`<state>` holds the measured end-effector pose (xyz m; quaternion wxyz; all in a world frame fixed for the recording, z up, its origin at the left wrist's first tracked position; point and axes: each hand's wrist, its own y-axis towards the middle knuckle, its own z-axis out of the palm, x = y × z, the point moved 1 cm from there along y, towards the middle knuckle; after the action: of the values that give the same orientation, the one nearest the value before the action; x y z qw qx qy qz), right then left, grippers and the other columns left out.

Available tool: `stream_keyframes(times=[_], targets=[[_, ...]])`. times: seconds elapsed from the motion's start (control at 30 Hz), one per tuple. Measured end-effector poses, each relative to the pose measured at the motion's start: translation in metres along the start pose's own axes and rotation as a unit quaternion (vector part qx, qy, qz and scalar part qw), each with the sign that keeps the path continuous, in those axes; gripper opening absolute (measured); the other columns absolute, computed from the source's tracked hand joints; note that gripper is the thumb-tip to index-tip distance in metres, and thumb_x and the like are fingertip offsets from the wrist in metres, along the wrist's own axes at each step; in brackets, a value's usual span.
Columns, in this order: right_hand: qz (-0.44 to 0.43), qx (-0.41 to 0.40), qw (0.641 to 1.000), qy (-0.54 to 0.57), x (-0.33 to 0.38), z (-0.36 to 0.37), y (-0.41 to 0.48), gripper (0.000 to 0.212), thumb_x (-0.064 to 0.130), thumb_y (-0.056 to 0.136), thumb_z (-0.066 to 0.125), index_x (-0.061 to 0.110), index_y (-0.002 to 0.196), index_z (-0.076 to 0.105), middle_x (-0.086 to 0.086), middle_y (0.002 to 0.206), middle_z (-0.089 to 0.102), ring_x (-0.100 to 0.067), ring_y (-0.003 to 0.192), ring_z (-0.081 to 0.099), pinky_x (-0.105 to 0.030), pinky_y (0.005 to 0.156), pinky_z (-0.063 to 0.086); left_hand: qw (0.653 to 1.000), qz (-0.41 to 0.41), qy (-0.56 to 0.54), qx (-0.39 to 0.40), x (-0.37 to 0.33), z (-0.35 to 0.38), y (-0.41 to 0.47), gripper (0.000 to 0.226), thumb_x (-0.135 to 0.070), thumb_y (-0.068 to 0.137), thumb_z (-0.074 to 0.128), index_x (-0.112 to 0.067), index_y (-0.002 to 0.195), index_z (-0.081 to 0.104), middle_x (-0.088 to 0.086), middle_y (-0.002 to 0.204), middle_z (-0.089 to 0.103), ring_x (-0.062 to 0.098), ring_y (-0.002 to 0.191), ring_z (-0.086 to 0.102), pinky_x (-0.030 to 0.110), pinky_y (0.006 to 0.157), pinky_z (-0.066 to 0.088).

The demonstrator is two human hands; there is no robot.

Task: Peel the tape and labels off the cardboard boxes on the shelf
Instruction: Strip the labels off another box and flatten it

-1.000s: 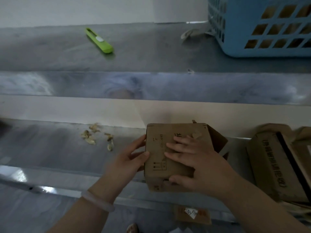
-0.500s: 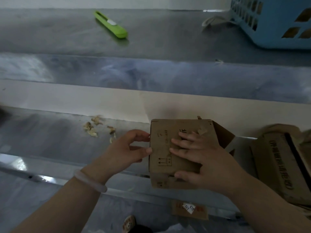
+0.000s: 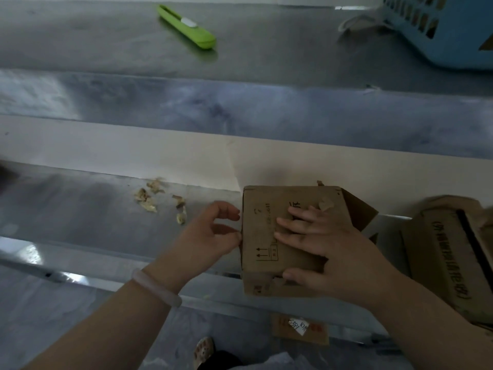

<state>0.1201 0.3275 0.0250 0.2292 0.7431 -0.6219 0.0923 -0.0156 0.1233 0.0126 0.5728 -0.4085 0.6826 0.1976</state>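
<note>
The right hand (image 3: 330, 249) presses flat on the cardboard box (image 3: 269, 236); the left hand (image 3: 210, 236) pinches its left edge (tape there, probably): peel low and slowly.

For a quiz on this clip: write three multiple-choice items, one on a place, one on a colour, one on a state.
1. Where does the knife lie?
A. on the upper shelf
B. inside the basket
C. on top of the box

2. What colour is the basket?
A. red
B. blue
C. black

3. How does the right hand stand to the box?
A. lifted clear of it
B. laid flat on its top face
C. out of view

Key:
1 A: the knife rests on the bare upper shelf, left of the basket.
2 B: its latticed wall is light blue.
3 B: the fingers spread across the top, the thumb on the near edge, while the left hand touches the box's left edge.
</note>
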Motion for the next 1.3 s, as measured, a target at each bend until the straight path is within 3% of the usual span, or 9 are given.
stream_keyframes(times=[0.2,0.27,0.33,0.4,0.47,0.73,0.97,1.07,1.3], targets=[[-0.005,-0.003,1.0,-0.001,-0.002,-0.001,0.001,0.058,0.066,0.081,0.055,0.036,0.131,0.056,0.019,0.143,0.046,-0.001,0.142,0.028,-0.04,0.116,0.023,0.995,0.021,0.079,-0.049,-0.005,0.003,0.006,0.017,-0.019,0.073,0.07,-0.031,0.082,0.062,-0.004,0.077,0.071,0.008,0.069,0.066,0.033,0.069,0.053],[-0.003,-0.002,1.0,-0.003,-0.002,0.0,0.001,0.058,0.066,0.081,0.054,0.036,0.132,0.056,0.02,0.143,0.046,-0.001,0.142,0.027,-0.039,0.116,0.022,0.994,0.018,0.08,-0.066,-0.003,0.001,0.006,0.014,-0.023,0.074,0.073,-0.034,0.079,0.065,-0.006,0.073,0.072,0.011,0.071,0.068,0.034,0.072,0.056],[0.0,0.003,1.0,0.0,-0.002,0.0,0.001,0.059,0.068,0.082,0.053,0.038,0.132,0.055,0.02,0.144,0.044,0.0,0.143,0.025,-0.039,0.117,0.02,0.988,0.044,0.131,-0.075,-0.004,-0.003,0.005,0.014,-0.025,0.078,0.076,-0.035,0.082,0.067,-0.013,0.077,0.071,-0.001,0.073,0.067,0.02,0.071,0.053],[0.0,0.011,1.0,0.0,-0.003,0.0,0.001,0.059,0.069,0.082,0.051,0.039,0.133,0.053,0.022,0.145,0.043,0.001,0.143,0.023,-0.04,0.118,0.02,0.962,0.115,0.235,-0.085,-0.011,-0.008,0.003,0.014,-0.026,0.079,0.076,-0.031,0.091,0.069,-0.021,0.085,0.066,-0.013,0.077,0.061,0.003,0.069,0.045],[-0.001,0.012,1.0,0.001,-0.003,0.001,0.001,0.06,0.069,0.082,0.05,0.038,0.133,0.053,0.021,0.145,0.043,0.0,0.143,0.023,-0.043,0.118,0.022,0.914,0.219,0.329,-0.095,-0.017,-0.012,0.003,0.019,-0.026,0.079,0.077,-0.025,0.097,0.072,-0.019,0.088,0.065,-0.013,0.077,0.059,0.0,0.074,0.041],[-0.019,-0.013,1.0,-0.005,-0.003,0.002,0.002,0.059,0.066,0.082,0.053,0.031,0.129,0.059,0.014,0.14,0.05,-0.007,0.141,0.032,-0.042,0.114,0.026,0.863,0.306,0.39,-0.091,-0.017,-0.004,0.004,0.027,-0.031,0.08,0.053,-0.017,0.084,0.076,-0.004,0.08,0.072,0.011,0.068,0.067,0.026,0.058,0.056],[0.006,0.003,1.0,0.02,-0.004,0.001,0.002,0.063,0.074,0.081,0.045,0.035,0.13,0.057,0.018,0.142,0.047,-0.004,0.142,0.028,-0.039,0.116,0.022,0.873,0.294,0.387,-0.036,-0.029,-0.011,0.014,0.038,-0.054,0.075,0.059,-0.024,0.09,0.077,-0.013,0.085,0.068,0.003,0.086,0.057,0.014,0.075,0.045],[0.015,0.017,1.0,0.013,-0.003,0.001,0.002,0.063,0.073,0.08,0.046,0.038,0.131,0.056,0.019,0.144,0.045,-0.004,0.143,0.026,-0.044,0.117,0.022,0.876,0.286,0.387,-0.032,-0.032,-0.009,0.017,0.029,-0.046,0.073,0.067,-0.025,0.09,0.077,-0.011,0.089,0.066,0.003,0.089,0.055,0.012,0.077,0.041],[0.019,0.025,0.999,0.019,-0.004,0.002,0.003,0.061,0.069,0.081,0.05,0.037,0.132,0.055,0.018,0.145,0.044,-0.007,0.144,0.027,-0.049,0.117,0.025,0.837,0.295,0.461,-0.01,-0.043,-0.004,0.019,0.019,-0.035,0.073,0.064,-0.023,0.078,0.078,-0.007,0.081,0.069,0.012,0.075,0.064,0.03,0.066,0.055]])
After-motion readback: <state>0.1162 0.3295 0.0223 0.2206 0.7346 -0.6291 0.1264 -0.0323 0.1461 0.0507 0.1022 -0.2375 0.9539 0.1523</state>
